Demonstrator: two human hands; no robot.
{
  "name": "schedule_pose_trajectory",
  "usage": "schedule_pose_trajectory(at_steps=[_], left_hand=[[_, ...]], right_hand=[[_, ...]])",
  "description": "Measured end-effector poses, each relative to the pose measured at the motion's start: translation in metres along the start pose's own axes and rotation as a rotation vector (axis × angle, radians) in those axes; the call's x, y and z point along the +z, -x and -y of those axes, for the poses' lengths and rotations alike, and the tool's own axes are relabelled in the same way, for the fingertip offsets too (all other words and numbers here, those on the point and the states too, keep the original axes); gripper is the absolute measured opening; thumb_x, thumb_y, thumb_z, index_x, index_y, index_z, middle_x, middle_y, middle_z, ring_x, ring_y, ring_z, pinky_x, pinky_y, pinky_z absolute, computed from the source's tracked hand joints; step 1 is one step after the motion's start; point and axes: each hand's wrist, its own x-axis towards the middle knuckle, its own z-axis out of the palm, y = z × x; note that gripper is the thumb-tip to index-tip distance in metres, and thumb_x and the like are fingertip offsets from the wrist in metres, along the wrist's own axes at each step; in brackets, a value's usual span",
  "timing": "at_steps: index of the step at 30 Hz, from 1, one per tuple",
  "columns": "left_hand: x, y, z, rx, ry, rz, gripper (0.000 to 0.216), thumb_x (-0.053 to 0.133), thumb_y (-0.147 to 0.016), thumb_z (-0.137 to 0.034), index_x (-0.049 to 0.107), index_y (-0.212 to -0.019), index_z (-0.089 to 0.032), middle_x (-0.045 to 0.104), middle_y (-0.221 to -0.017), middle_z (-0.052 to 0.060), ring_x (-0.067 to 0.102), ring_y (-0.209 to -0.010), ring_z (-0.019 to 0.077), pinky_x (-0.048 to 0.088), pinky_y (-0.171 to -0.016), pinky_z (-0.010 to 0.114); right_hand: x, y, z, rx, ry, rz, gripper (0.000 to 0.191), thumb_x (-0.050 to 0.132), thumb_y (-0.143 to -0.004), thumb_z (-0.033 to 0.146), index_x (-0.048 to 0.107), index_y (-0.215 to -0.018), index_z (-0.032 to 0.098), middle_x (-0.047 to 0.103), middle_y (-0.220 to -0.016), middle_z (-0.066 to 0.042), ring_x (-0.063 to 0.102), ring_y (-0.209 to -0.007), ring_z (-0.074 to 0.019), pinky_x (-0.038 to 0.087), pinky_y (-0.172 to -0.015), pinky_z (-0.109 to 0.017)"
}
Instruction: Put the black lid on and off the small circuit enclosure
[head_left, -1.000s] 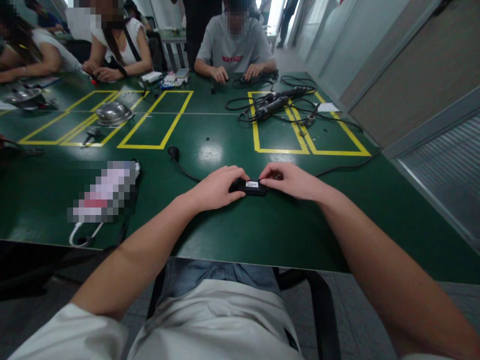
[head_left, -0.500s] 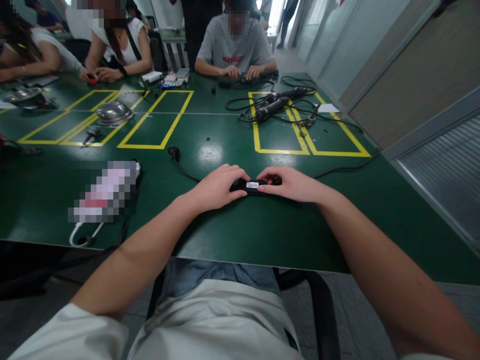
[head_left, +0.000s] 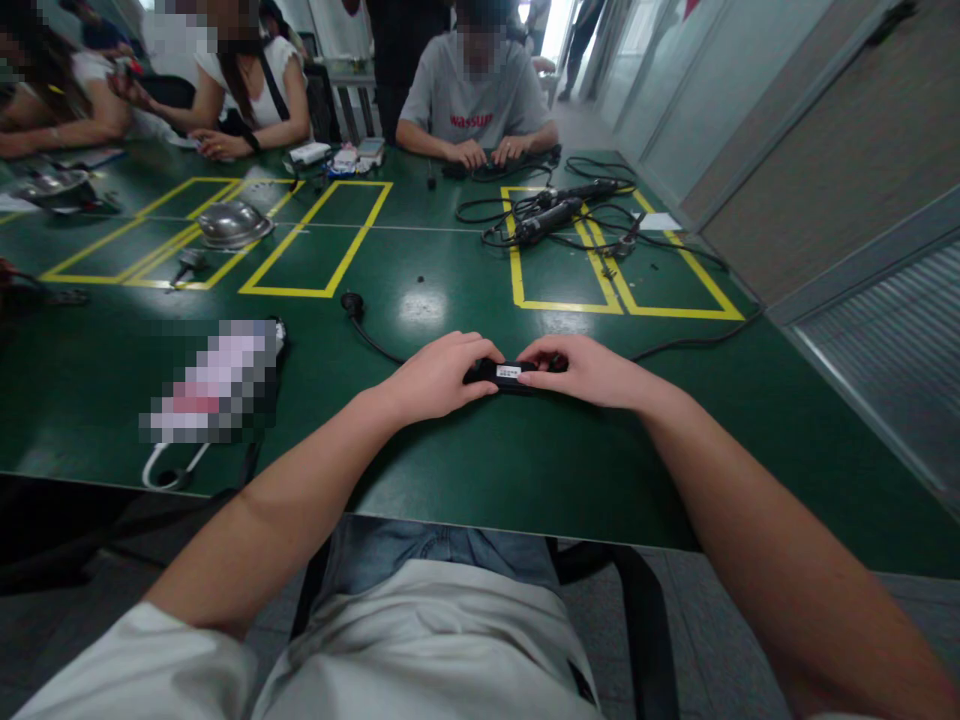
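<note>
A slim black block with a white label (head_left: 508, 372) lies on the green table in front of me, its cord running out on both sides. My left hand (head_left: 448, 375) grips the left end between thumb and fingers. At the right end, my right hand (head_left: 579, 371) pinches the block, thumb near the label. Both hands partly cover it, so its exact kind cannot be told. Left of my left hand, a black plug (head_left: 351, 304) rests on the table at the end of a cord. Another stretch of black cord (head_left: 697, 338) leads away to the right.
Black corded tools (head_left: 551, 215) lie tangled on yellow-taped rectangles at the back right. A metal bowl-shaped part (head_left: 234, 224) and a small dark part (head_left: 189, 265) sit left. A blurred-out item (head_left: 217, 380) lies nearer. Several people sit around the table, one opposite (head_left: 476, 100).
My hands stay on the black block in nearly the same pose. The view has shifted slightly. At the far left, a seated person has raised one hand.
</note>
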Motion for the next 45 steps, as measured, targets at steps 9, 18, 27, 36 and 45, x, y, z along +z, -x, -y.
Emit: schedule_pose_trajectory(at_steps=[9,18,27,36,45], left_hand=[[-0.001,0.001,-0.002,-0.004,0.007,0.002,0.028,0.08,-0.1,-0.03,0.075,-0.127,-0.022,0.076,-0.117,0.008,0.072,-0.109,0.0277,0.056,-0.106,0.045],[0.002,0.0,0.003,-0.132,0.29,-0.067,0.072,0.08,-0.099,-0.029,0.048,-0.163,-0.023,0.081,-0.122,0.008,0.075,-0.103,0.0235,0.058,-0.099,0.04],[-0.004,-0.005,0.013,-0.418,-0.084,-0.221,0.015,0.077,-0.101,-0.029,0.069,-0.112,-0.021,0.076,-0.107,0.01,0.071,-0.105,0.0297,0.056,-0.096,0.045],[-0.014,0.001,-0.001,-0.234,-0.291,-0.152,0.036,0.06,-0.112,-0.042,0.082,-0.098,-0.018,0.072,-0.113,0.014,0.066,-0.112,0.0322,0.054,-0.104,0.048],[-0.012,0.0,-0.015,-0.323,-0.46,0.115,0.052,0.049,-0.115,-0.05,0.084,-0.102,-0.014,0.076,-0.105,0.018,0.07,-0.104,0.0353,0.054,-0.09,0.046]], right_hand=[[0.0,0.001,0.003,-0.002,0.024,-0.014,0.046,0.075,-0.09,0.061,0.086,-0.112,0.022,0.081,-0.098,-0.007,0.07,-0.086,-0.0252,0.053,-0.083,-0.039],[-0.003,0.002,0.004,0.019,0.047,-0.038,0.046,0.064,-0.097,0.065,0.083,-0.105,0.024,0.081,-0.098,-0.008,0.069,-0.089,-0.028,0.05,-0.083,-0.04],[-0.015,0.004,0.009,0.218,0.355,0.027,0.056,0.049,-0.108,0.064,0.067,-0.072,0.025,0.074,-0.076,-0.007,0.064,-0.073,-0.0242,0.041,-0.072,-0.037],[-0.016,0.008,0.017,0.227,0.473,0.111,0.058,0.054,-0.106,0.062,0.059,-0.061,0.026,0.067,-0.064,-0.006,0.059,-0.065,-0.0224,0.037,-0.065,-0.037],[-0.014,0.008,0.015,0.195,0.469,0.081,0.059,0.054,-0.105,0.066,0.058,-0.062,0.025,0.067,-0.066,-0.006,0.057,-0.065,-0.0216,0.036,-0.063,-0.037]])
